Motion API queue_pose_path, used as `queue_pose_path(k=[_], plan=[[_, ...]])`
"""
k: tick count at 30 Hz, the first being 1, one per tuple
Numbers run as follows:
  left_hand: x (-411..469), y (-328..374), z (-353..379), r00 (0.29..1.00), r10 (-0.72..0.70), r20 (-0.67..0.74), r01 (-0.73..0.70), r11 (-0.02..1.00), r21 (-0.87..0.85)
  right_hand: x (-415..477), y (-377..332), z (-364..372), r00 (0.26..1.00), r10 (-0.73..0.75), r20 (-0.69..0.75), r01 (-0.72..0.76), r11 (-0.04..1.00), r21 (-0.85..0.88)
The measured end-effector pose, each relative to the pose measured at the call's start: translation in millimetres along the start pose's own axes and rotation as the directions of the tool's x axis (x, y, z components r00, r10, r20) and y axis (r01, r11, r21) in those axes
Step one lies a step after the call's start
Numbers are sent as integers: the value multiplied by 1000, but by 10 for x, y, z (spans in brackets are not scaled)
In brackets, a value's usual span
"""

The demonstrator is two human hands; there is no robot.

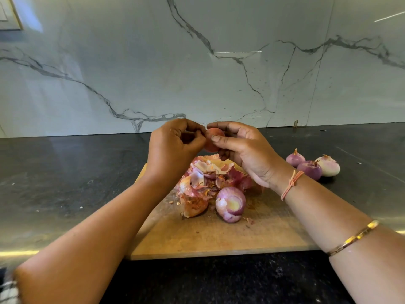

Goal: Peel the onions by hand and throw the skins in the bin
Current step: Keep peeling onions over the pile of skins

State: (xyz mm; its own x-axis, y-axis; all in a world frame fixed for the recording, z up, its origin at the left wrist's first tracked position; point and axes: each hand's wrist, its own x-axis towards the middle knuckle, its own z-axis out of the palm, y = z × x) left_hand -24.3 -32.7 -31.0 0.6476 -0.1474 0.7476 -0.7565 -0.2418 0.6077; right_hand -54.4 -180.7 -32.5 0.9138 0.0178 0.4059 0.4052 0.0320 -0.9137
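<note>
My right hand (pixel 238 148) grips a small onion (pixel 213 139) with a brownish-pink skin, raised above the wooden cutting board (pixel 219 235). My left hand (pixel 173 148) is curled against the onion's left side and its fingertips pinch at the skin there. A heap of loose onion skins (pixel 210 176) lies on the board below my hands. In front of the heap sits a partly peeled purple onion (pixel 230 204), with a piece of an unpeeled onion (pixel 196 207) to its left. No bin is in view.
Three peeled purple-white onions (pixel 313 165) lie on the dark stone counter (pixel 65 183) to the right of the board. A marble wall (pixel 197 62) closes the back. Small skin scraps dot the board.
</note>
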Motion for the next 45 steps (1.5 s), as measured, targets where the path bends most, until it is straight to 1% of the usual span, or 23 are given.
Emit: queue_pose_path(k=[2, 4, 8, 10, 15, 17, 21, 25, 27, 29, 31, 34, 38, 40, 45], plan=[[24, -34, -24, 999, -8, -36, 9, 1000, 16, 4, -5, -1, 1000, -7, -1, 7, 1000, -14], [31, -36, -31, 999, -21, -36, 21, 1000, -6, 4, -7, -4, 1000, -3, -8, 3, 1000, -11], [-6, 1, -1, 998, -49, 42, 53, 992, -117, -11, -29, -13, 999, 35, 6, -35, 997, 70], [-20, 8, 6, 995, -54, 79, 65, 989, -137, -18, -29, -5, 999, 41, 20, -42, 995, 96], [1, -19, -3, 995, -66, 71, 75, 987, -142, -23, -28, -1, 999, 32, 26, -33, 999, 31], [6, -27, -9, 996, -54, 70, 63, 989, -132, -25, -32, -5, 999, 32, 27, -33, 999, 27], [10, -58, -23, 999, -7, 41, 10, 998, -58, -27, -19, 7, 999, 36, 41, -38, 998, 56], [16, -60, -21, 999, -4, 39, 5, 1000, -27, -29, -40, 15, 998, 52, 30, -53, 998, 40], [12, -50, -15, 1000, -4, 26, 4, 1000, -23, -23, -41, 19, 998, 63, 21, -64, 996, 69], [11, -43, -8, 1000, -13, 11, 13, 1000, -22, -11, -35, 21, 998, 54, 20, -57, 990, 127], [13, -47, -1, 999, -32, 0, 32, 999, -29, -1, -29, 14, 999, 36, 18, -39, 988, 148], [16, -60, 10, 999, -47, 0, 47, 998, -40, 14, -17, 5, 999, 36, -7, -35, 990, 140], [12, -59, 13, 999, -34, 17, 35, 999, -38, 19, -5, 14, 998, 46, -50, -42, 996, 84], [14, -62, 13, 999, -37, 8, 37, 999, -29, 15, -17, 16, 997, 52, -50, -48, 996, 74], [50, -114, -35, 993, -93, -66, 91, 995, -34, 7, -69, 12, 997, 66, -34, -60, 986, 153]])
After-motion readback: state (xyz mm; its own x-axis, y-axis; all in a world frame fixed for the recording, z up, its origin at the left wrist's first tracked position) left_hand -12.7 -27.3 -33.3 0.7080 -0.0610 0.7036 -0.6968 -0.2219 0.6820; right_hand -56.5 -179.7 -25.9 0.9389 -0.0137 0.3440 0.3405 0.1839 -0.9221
